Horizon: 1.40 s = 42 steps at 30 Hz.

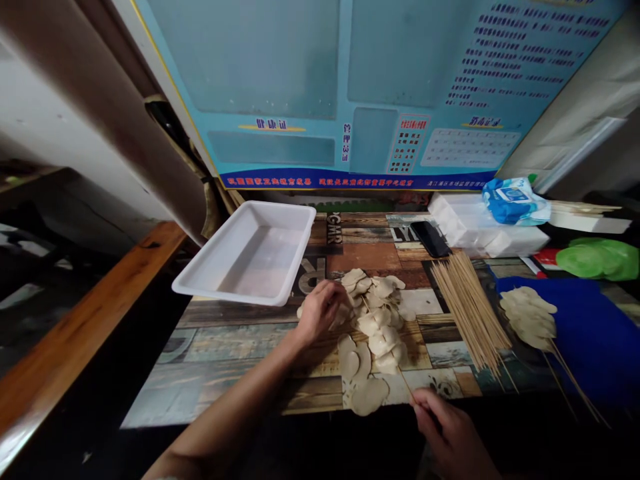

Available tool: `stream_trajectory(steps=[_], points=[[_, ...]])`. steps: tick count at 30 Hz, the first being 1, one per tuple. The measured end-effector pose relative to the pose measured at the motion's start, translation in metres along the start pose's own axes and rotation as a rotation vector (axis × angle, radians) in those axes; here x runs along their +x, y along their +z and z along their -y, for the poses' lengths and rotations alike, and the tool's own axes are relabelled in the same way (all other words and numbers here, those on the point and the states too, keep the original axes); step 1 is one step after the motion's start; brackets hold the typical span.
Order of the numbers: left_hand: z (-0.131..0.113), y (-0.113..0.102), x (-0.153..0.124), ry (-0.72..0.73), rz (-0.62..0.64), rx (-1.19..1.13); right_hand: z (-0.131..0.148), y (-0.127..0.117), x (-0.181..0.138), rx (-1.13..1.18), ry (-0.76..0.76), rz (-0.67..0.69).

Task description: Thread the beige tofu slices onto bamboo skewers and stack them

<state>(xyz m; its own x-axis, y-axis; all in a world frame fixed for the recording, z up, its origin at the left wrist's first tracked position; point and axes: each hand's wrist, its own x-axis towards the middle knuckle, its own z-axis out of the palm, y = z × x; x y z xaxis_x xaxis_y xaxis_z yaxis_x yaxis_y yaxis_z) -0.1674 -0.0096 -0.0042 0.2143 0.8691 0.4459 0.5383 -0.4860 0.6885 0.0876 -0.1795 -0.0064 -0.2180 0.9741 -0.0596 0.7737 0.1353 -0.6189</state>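
In the head view, my right hand pinches the lower end of a thin wooden skewer. Thin, pale, round slices, folded and overlapping, are threaded along its upper part. My left hand has its fingers curled in over the left side of a heap of similar slices; what lies between the fingertips is hidden. Several loose flat slices lie on the table between my hands, near its front edge. The kind of food cannot be told for certain.
A white plastic tub stands at the back left. Bare wooden skewers lie in a bundle on the right, beside a black phone. Loaded skewers rest on a blue bag. Behind are white packs and a blue-and-white packet.
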Motion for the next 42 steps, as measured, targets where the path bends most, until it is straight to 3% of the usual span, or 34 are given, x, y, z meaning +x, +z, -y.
stream_trajectory(steps=[4,9,15,18,26,32,42], points=[[-0.004,-0.003,0.004,-0.155,0.057,-0.1,0.001,0.001,0.0,0.018,-0.022,-0.024],[-0.006,-0.005,0.01,-0.275,0.014,-0.267,0.003,0.001,0.001,0.036,-0.038,-0.008],[-0.004,0.004,0.012,-0.615,0.02,-0.902,0.008,-0.001,0.002,0.082,-0.032,-0.004],[-0.004,0.006,0.011,-0.729,0.066,-1.072,0.009,-0.002,0.002,0.101,-0.039,0.032],[-0.012,0.001,0.008,-0.7,0.085,-1.048,0.007,0.0,0.004,0.083,-0.038,0.065],[-0.015,0.0,0.005,-0.568,0.115,-0.939,0.006,0.0,0.004,0.037,-0.028,0.063],[-0.019,0.0,0.003,-0.464,0.108,-0.785,-0.001,0.001,0.002,-0.014,-0.02,0.057]])
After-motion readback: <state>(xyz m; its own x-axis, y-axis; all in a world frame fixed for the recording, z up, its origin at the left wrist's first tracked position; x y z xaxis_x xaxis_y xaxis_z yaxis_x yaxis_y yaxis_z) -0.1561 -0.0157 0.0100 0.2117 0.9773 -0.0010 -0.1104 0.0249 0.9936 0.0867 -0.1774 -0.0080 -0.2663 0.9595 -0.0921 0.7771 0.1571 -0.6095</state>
